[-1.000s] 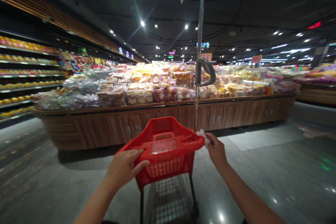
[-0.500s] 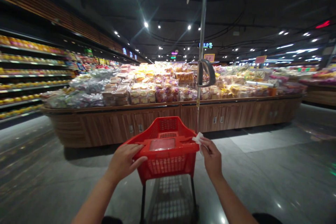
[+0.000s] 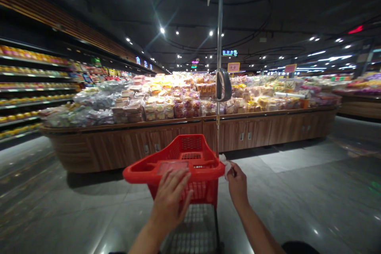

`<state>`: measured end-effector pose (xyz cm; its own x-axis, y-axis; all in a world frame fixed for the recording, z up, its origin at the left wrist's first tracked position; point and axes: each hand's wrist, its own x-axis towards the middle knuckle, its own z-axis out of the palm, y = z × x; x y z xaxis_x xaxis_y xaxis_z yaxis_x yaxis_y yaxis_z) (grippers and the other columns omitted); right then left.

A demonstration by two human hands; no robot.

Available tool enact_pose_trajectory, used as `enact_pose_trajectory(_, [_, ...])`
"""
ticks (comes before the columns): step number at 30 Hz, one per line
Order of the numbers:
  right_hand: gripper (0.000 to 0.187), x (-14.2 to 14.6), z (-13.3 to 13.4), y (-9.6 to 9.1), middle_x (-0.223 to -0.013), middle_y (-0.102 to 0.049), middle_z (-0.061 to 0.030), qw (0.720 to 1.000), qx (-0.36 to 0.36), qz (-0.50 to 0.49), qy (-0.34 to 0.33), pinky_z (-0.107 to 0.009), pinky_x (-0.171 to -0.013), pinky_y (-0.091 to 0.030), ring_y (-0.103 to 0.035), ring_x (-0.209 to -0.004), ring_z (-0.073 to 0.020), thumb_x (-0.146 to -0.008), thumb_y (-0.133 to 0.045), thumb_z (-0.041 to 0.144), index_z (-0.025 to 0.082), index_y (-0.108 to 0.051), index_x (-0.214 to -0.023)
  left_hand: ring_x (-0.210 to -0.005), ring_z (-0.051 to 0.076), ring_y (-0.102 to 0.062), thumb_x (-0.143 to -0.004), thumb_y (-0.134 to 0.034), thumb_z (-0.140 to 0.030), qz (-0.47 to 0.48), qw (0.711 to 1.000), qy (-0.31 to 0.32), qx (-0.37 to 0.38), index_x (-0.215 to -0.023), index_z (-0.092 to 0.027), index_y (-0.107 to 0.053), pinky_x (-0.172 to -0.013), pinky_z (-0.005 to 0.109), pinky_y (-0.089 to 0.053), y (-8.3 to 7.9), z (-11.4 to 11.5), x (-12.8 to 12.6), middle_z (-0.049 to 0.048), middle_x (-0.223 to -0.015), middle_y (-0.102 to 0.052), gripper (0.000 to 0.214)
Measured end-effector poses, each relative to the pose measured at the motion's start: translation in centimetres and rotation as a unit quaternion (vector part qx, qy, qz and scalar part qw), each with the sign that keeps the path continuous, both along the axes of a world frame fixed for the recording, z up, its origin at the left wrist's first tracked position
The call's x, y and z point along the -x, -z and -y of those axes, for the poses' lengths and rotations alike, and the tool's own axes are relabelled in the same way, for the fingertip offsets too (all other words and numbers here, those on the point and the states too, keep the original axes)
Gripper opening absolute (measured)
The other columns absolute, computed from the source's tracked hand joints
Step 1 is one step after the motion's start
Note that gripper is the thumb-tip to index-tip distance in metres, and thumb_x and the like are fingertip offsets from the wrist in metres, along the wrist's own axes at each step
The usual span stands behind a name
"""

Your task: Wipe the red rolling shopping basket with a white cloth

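A red plastic shopping cart (image 3: 205,172) stands in front of me, its basket facing away. My left hand (image 3: 171,194) is at the middle of the near handle, fingers stretched out and a little apart; its fingertips overlap the handle by the grey panel (image 3: 174,166). Whether they touch it, I cannot tell. At the cart's right corner, my right hand (image 3: 237,178) pinches a crumpled white tissue (image 3: 226,165) between thumb and fingers. The tissue lies against the end of the handle.
Ahead is a long wooden display counter (image 3: 175,133) heaped with bagged bread and snacks (image 3: 184,105). A metal pole (image 3: 219,43) with a grey loop handle (image 3: 226,85) rises behind the cart. Stocked shelves (image 3: 32,85) line the left side. Grey tiled floor (image 3: 285,190) surrounds the cart.
My left hand has come off the handle's left end and moved right to its middle. The right hand keeps its pinch on the tissue at the right corner. The view has shifted slightly.
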<state>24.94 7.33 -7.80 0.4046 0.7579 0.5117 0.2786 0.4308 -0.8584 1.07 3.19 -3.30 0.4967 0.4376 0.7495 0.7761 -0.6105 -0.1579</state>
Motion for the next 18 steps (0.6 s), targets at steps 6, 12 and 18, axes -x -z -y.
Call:
enact_pose_trajectory(6, [0.019, 0.5, -0.8, -1.1, -0.104, -0.066, -0.0088, 0.989, -0.055, 0.063, -0.118, -0.032, -0.079, -0.049, -0.061, -0.093, -0.0216, -0.078, -0.050, 0.023, 0.019, -0.068, -0.084, -0.106, 0.028, -0.055, -0.086, -0.047, -0.033, 0.056, 0.994, -0.073, 0.065, -0.118, -0.015, -0.054, -0.100, 0.052, -0.032, 0.7, 0.0, -7.6, 0.0116, -0.114, -0.063, 0.037])
enact_pose_trajectory(12, [0.021, 0.6, 0.3, -4.7, -0.090, -0.068, -0.0045, 0.940, -0.071, 0.245, -0.226, -0.028, -0.078, -0.047, -0.061, -0.085, -0.0178, -0.082, -0.048, 0.015, 0.022, -0.067, -0.089, -0.097, 0.026, -0.055, -0.088, -0.044, -0.031, 0.067, 0.992, -0.085, 0.063, -0.105, -0.019, -0.059, -0.092, 0.047, -0.036, 0.7, -0.5, -6.2, 0.0087, -0.102, -0.065, 0.026])
enact_pose_trajectory(18, [0.022, 1.4, -0.8, -5.0, -0.083, -0.066, -0.0045, 0.933, -0.063, 0.297, -0.194, -0.026, -0.072, -0.045, -0.060, -0.078, -0.0170, -0.082, -0.048, 0.013, 0.021, -0.067, -0.089, -0.095, 0.024, -0.054, -0.087, -0.044, -0.032, 0.068, 0.993, -0.069, 0.072, -0.107, -0.020, -0.056, -0.091, 0.045, -0.033, 0.6, -0.2, -5.1, 0.0083, -0.099, -0.064, 0.026])
